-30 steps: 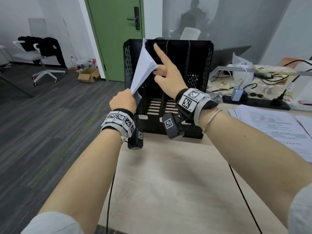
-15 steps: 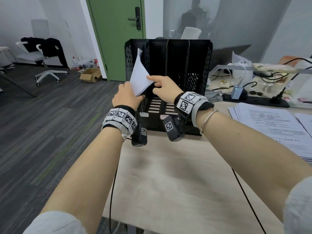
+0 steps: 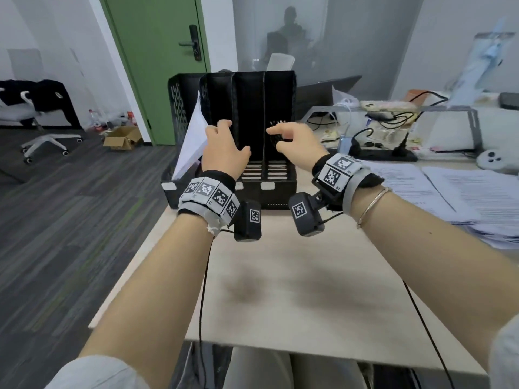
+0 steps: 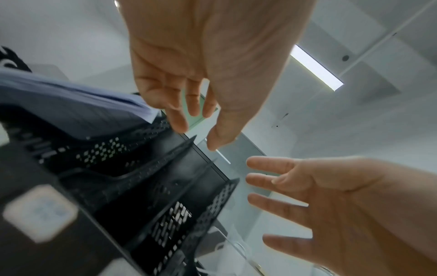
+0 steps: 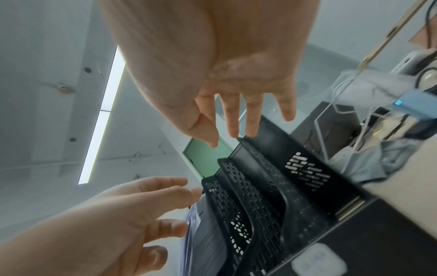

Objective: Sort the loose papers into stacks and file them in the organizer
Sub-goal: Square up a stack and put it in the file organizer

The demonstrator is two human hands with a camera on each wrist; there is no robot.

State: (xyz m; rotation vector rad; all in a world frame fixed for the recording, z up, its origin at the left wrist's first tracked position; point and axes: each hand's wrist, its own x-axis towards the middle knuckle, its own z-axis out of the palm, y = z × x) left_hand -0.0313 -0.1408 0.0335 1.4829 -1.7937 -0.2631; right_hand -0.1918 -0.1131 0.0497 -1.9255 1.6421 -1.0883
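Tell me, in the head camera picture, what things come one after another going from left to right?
Office chair → cardboard box → filed papers → left hand → right hand → loose papers.

An office: a pale tabletop (image 3: 295, 290) carrying a black file organizer (image 3: 264, 108) and printed papers (image 3: 460, 197), a swivel chair (image 3: 36, 119) on grey carpet, a green door (image 3: 157, 51), a power strip (image 3: 379, 155) with tangled cables, and ceiling strip lights (image 4: 315, 68).
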